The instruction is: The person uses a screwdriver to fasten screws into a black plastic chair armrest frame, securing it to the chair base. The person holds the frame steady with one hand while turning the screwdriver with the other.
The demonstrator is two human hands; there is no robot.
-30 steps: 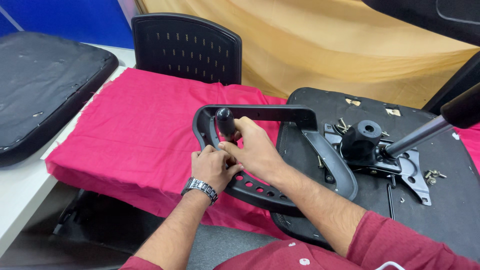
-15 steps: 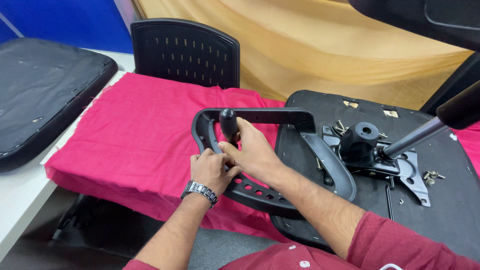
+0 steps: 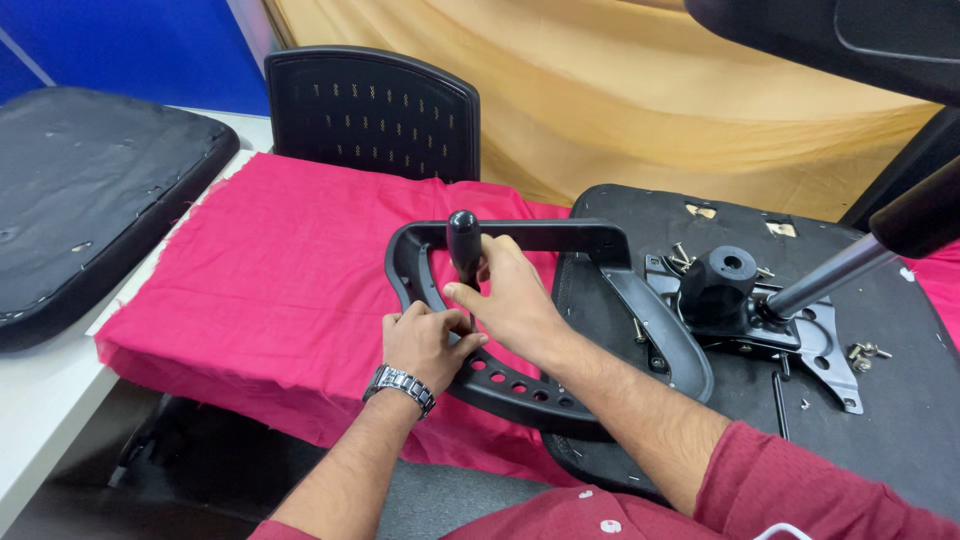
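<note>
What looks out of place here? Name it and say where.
Loose screws lie scattered on the upturned seat base beside the metal plate. Otherwise nothing odd: both hands work at the black armrest frame.

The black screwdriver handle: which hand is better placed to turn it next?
Probably the right hand: its fingers already wrap the upright screwdriver handle. The left hand lies lower, resting on the black armrest frame, so it seems better suited to steadying.
</note>
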